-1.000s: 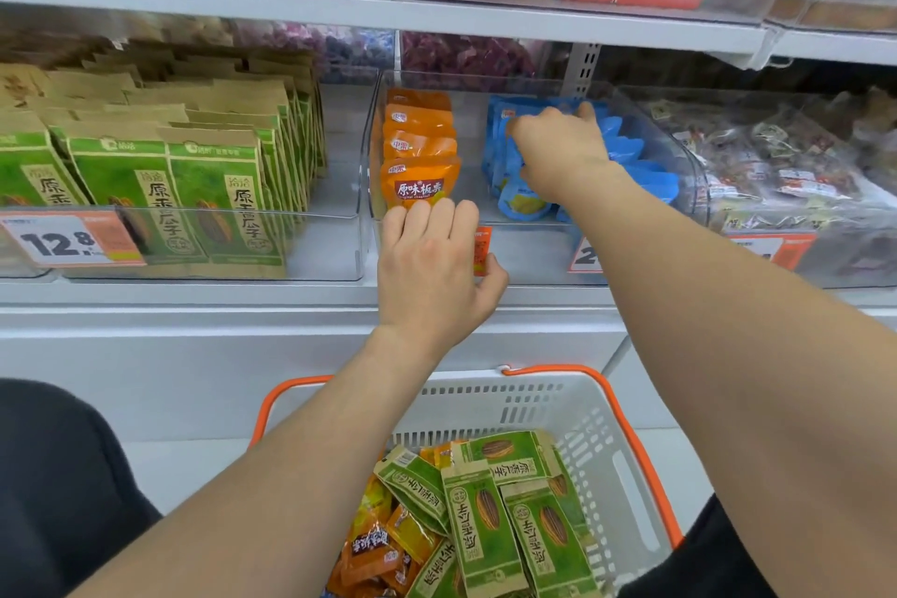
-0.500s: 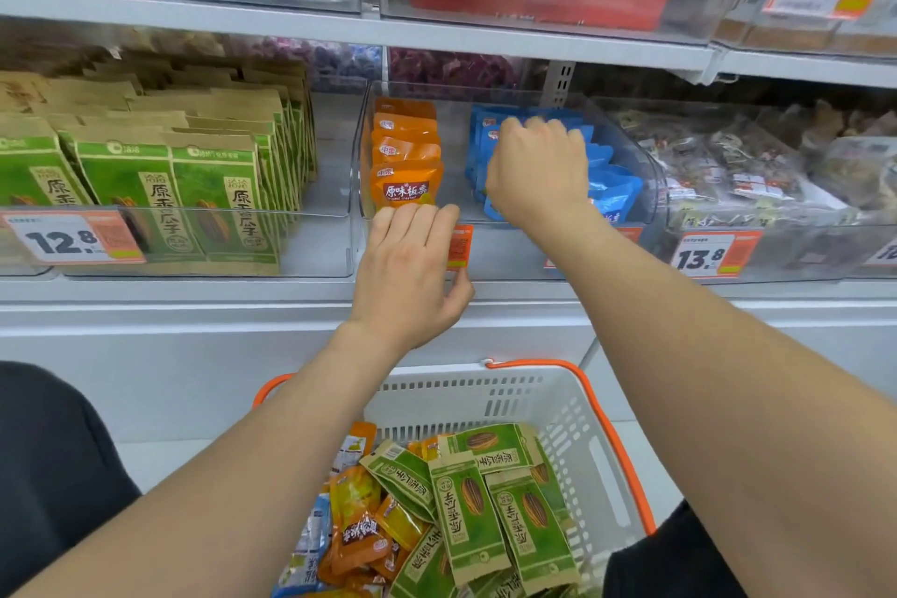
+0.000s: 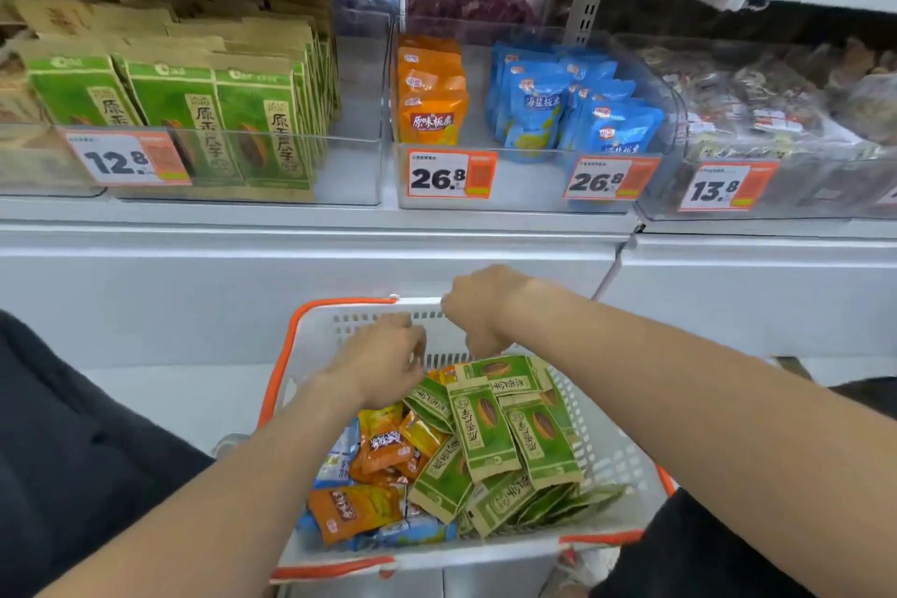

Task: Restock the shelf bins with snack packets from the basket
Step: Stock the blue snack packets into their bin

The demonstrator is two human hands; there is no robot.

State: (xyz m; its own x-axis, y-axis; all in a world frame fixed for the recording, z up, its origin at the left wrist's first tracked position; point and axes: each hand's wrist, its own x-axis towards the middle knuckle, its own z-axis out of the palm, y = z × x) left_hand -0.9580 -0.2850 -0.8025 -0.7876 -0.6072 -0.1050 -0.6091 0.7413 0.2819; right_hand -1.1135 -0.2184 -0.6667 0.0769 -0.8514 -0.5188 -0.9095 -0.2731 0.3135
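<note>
A white basket (image 3: 607, 451) with an orange rim sits low in the middle. It holds green packets (image 3: 485, 422), orange packets (image 3: 383, 447) and blue packets (image 3: 340, 457) in a loose heap. My left hand (image 3: 383, 360) hovers over the heap's far left with its fingers loosely curled, holding nothing. My right hand (image 3: 478, 312) hangs above the basket's far wall, its fingers pointing down just over the top green packet. On the shelf above, a clear bin (image 3: 526, 192) holds a row of orange packets (image 3: 432, 112) and a row of blue packets (image 3: 582, 112).
On the left, a clear bin is packed with upright green packets (image 3: 194, 112), with a gap at its right side. A bin of dark wrapped snacks (image 3: 776, 112) stands to the right. Price tags hang on the bin fronts. A white shelf ledge (image 3: 310, 257) juts out above the basket.
Both hands have left the middle shelf bin and come down to the basket. The price tag that my left hand covered shows again.
</note>
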